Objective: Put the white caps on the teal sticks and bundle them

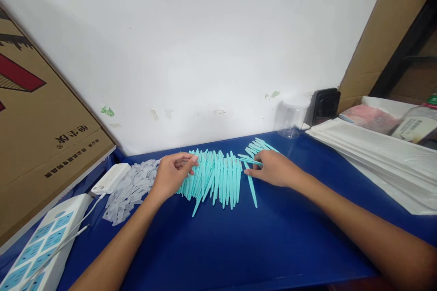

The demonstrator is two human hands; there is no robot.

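Observation:
A broad row of slim turquoise sticks, shaped like eyebrow razors, lies on the blue table. My left hand is at the row's left end, with thumb and fingertips pinched together; anything between them is too small to make out. At the row's right side, my right hand grips a turquoise stick that points left, possibly with a second one alongside. Beneath that hand a single loose stick lies slanted. Behind it is a smaller fanned group of sticks, partly hidden by my hand.
Small translucent pieces like caps are heaped at left, beside a white device and a power strip with cables. A clear jar stands by the wall. White plastic sheets or bags lie right; a cardboard box borders the left.

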